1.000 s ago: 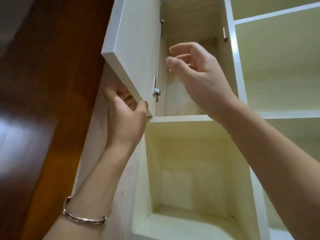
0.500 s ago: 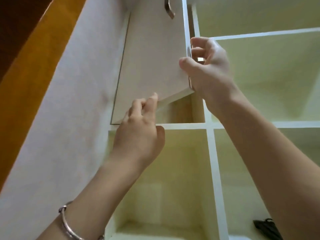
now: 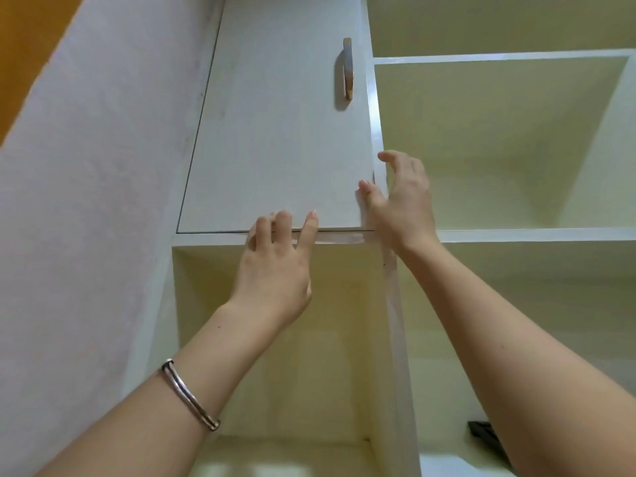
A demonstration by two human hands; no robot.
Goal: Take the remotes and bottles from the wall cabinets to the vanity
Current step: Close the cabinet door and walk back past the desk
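Observation:
The white cabinet door (image 3: 282,142) with a metal handle (image 3: 347,68) lies flat against the upper-left compartment. My left hand (image 3: 275,266) presses its fingertips on the door's bottom edge, fingers spread, holding nothing. My right hand (image 3: 401,201) rests at the door's lower right corner, thumb on the door face and fingers apart, holding nothing. A dark object, possibly a remote (image 3: 483,435), lies on the lower right shelf, partly hidden behind my right forearm. No bottle is in view.
The white wall cabinet has open cream compartments: one below the door (image 3: 275,356), two at the right (image 3: 499,139). A pale wall (image 3: 86,201) runs along the left. A silver bangle (image 3: 189,395) sits on my left wrist.
The door swung from wide open to flat against its compartment. My left hand moved from its underside to its front bottom edge; my right hand came out of the compartment to the door's corner.

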